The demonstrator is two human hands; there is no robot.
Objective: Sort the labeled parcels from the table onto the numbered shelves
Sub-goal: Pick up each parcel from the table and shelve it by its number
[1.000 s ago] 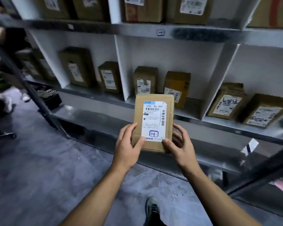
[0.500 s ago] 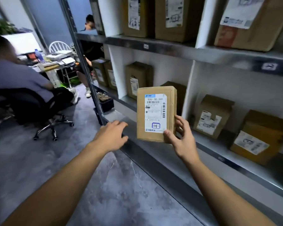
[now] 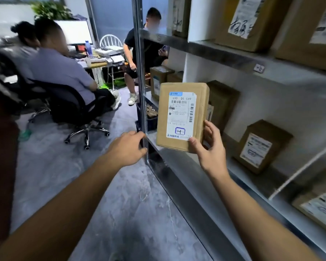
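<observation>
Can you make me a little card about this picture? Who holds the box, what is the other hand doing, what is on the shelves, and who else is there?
held thing: brown parcel, upright, its white label facing the camera
label text: 530 D5 069 at the top
right hand: grips the parcel's lower right corner
left hand: holds nothing, fingers relaxed, beside the metal shelf post
shelves: other labeled boxes stand on them
other people: seated person in an office chair; standing person beyond the post

An office doubling as a parcel depot: metal shelving (image 3: 224, 55) holds labeled cardboard boxes (image 3: 260, 146) beside seated people at a cluttered desk (image 3: 102, 61).
</observation>
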